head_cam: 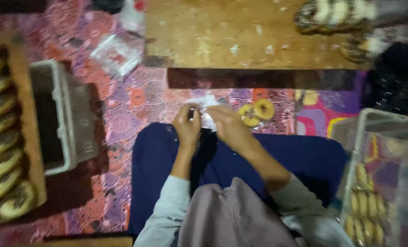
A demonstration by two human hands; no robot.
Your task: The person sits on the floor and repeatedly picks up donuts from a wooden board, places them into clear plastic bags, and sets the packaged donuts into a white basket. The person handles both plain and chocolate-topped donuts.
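Head view: both hands' fingers (pixel 191 120) pinching a clear plastic wrapper (pixel 206 109) beside two doughnuts (pixel 256 113).

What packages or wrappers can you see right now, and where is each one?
Small clear wrapper: held between left hand and right hand, over the lap; whitish, crumpled.
Clear bag: on the patterned mat at upper left, beside the wooden board; transparent with a reddish patch.
Clear bin: at the right edge; rows of round yellow cookies inside.
No signs or screens show.
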